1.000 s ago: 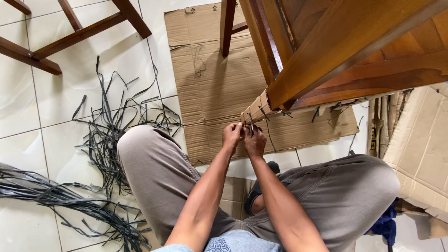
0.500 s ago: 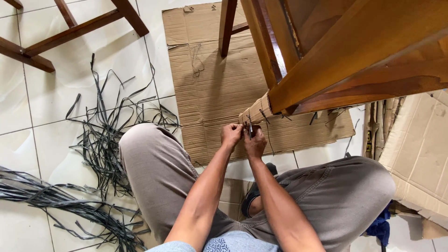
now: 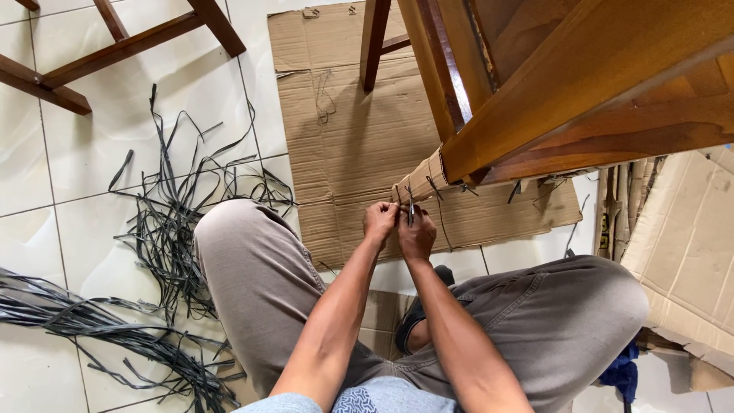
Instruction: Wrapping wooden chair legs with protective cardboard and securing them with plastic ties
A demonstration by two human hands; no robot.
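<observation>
A brown wooden chair [image 3: 550,84] lies tilted in front of me, one leg end wrapped in cardboard [image 3: 419,182]. A thin black plastic strap [image 3: 410,205] runs around that wrap. My left hand [image 3: 379,221] and my right hand [image 3: 417,234] meet just below the wrapped end, both with fingers pinched on the strap. I sit on the floor with my grey-trousered knees [image 3: 245,252] spread to either side.
A flat cardboard sheet [image 3: 352,130] lies on the white tiled floor under the chair. Loose black straps [image 3: 168,222] are scattered at the left, with a bundle [image 3: 76,321] lower left. Another wooden frame [image 3: 115,46] is top left. Cardboard boxes [image 3: 688,245] stand at right.
The view has shifted slightly. Both hands stay pinched on the strap at the wrapped leg end, with only small finger movements.
</observation>
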